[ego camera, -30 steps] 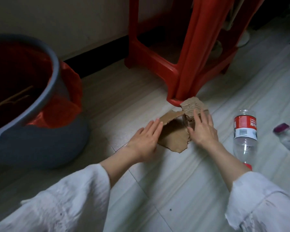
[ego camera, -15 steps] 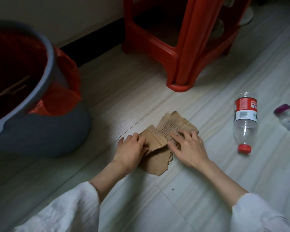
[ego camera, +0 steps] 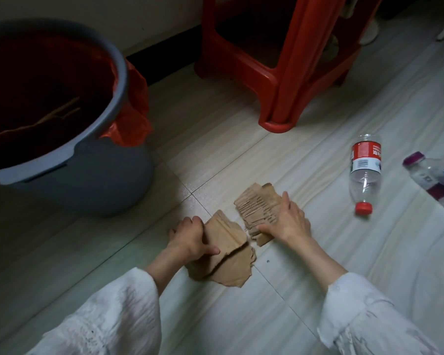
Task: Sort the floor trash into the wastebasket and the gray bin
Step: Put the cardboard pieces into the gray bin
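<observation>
Torn brown cardboard lies on the floor in two bunches. My left hand (ego camera: 193,238) grips the smooth pieces (ego camera: 226,254) at their left edge, thumb on top. My right hand (ego camera: 289,221) holds the ribbed, peeled piece (ego camera: 258,204) from its right side, thumb across its lower edge. The gray bin (ego camera: 92,175), lined with a red bag, stands at the left and has brownish scraps inside. An empty clear bottle with a red label and red cap (ego camera: 364,172) lies right of my hands. A second clear bottle with a purple cap (ego camera: 436,180) lies at the right edge.
A red plastic stool (ego camera: 280,73) stands at the back centre, one foot close to the cardboard. The wall and its dark skirting run behind the bin. Pale tiled floor (ego camera: 241,316) stretches in front of me. My white sleeves fill the bottom corners.
The cardboard was one overlapped heap under both hands; now it is split into two bunches, my left hand holding one and my right hand the other, slightly apart.
</observation>
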A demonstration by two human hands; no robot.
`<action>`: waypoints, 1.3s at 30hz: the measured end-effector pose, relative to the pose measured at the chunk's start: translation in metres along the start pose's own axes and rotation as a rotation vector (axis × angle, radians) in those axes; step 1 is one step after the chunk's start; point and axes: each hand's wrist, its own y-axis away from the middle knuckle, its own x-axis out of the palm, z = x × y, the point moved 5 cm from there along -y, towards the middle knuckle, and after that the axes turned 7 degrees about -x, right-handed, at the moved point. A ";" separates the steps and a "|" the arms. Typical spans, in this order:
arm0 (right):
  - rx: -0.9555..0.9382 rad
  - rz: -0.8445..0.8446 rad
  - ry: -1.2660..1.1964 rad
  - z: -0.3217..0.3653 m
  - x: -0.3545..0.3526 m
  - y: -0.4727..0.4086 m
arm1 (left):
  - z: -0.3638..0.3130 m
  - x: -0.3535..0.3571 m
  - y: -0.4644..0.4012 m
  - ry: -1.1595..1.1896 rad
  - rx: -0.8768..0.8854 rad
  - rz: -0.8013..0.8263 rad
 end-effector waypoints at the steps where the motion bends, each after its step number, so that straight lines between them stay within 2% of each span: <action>1: 0.015 0.017 -0.001 0.001 0.002 0.001 | 0.001 -0.001 0.001 0.046 0.006 0.012; 4: 0.062 0.013 0.030 0.009 0.005 0.007 | 0.002 -0.004 0.008 0.194 0.023 0.064; 7: 0.086 -0.061 0.077 0.019 -0.001 0.014 | 0.001 -0.012 0.018 0.240 0.042 0.088; 12: -0.049 -0.220 0.024 0.039 -0.022 0.033 | -0.008 -0.051 0.047 0.324 0.148 0.042; 15: -0.104 -0.316 -0.025 0.048 -0.040 0.049 | -0.013 -0.089 0.069 0.263 0.218 -0.078; 19: -0.041 -0.512 -0.393 0.068 -0.085 0.070 | -0.011 -0.150 0.111 0.271 0.311 -0.291; 23: -0.092 -0.609 -0.753 0.124 -0.139 0.087 | 0.001 -0.224 0.161 0.493 0.436 -0.575; 27: -0.230 -0.715 -0.916 0.198 -0.183 0.110 | 0.039 -0.294 0.208 0.703 0.485 -0.804; 29: -0.286 -0.760 -0.949 0.233 -0.194 0.121 | 0.072 -0.317 0.222 0.787 0.461 -0.894; 32: -0.374 -0.759 -0.964 0.277 -0.193 0.132 | 0.127 -0.328 0.224 0.809 0.327 -1.050; 34: -0.401 -0.736 -0.951 0.303 -0.185 0.137 | 0.159 -0.325 0.216 0.761 0.214 -1.116; 39: -0.471 -0.646 -0.910 0.336 -0.158 0.133 | 0.193 -0.310 0.181 0.518 -0.006 -1.143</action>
